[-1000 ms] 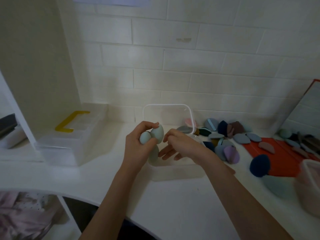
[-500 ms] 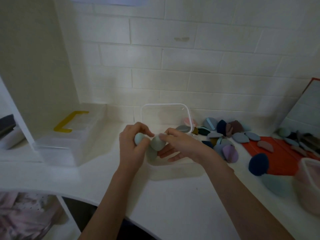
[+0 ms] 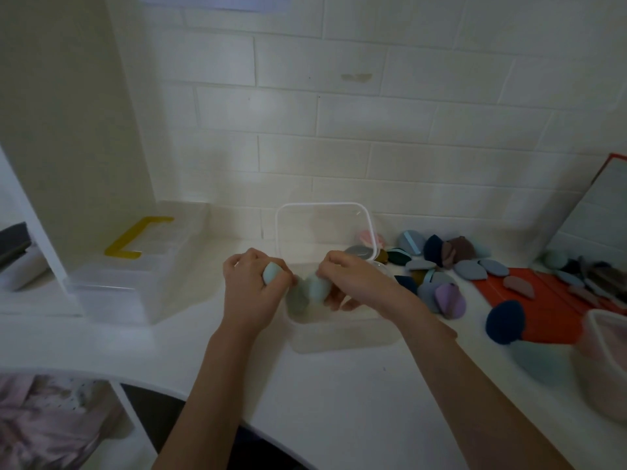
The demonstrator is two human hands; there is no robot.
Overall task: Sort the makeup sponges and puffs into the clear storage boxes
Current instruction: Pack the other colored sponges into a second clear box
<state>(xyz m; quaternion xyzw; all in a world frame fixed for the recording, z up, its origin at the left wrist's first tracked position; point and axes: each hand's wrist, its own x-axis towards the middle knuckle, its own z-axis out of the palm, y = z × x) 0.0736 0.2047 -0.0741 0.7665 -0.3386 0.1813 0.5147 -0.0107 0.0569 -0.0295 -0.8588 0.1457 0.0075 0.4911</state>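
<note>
- The left hand (image 3: 251, 293) curls round a pale mint sponge (image 3: 272, 272); only the sponge's rounded end shows between the fingers.
- The right hand (image 3: 353, 279) pinches a second mint sponge (image 3: 317, 288) from above, over the open clear box (image 3: 342, 330) at the middle of the white surface (image 3: 339, 401).
- A darker greyish shape (image 3: 297, 300) sits between the two hands, blurred; whether it is a third sponge or a shadow inside the box cannot be told.
- The box's lid (image 3: 325, 228) stands upright behind the hands, and puffs show dimly through it.
- A heap of puffs (image 3: 437, 266) in blue, navy, brown and lilac lies right of the box, some on a red mat (image 3: 549, 310).
- A second container (image 3: 607, 361) is cut off by the right edge; its contents look pinkish but unclear.
- A long clear box with a yellow handle (image 3: 135, 266) rests at the left.
</note>
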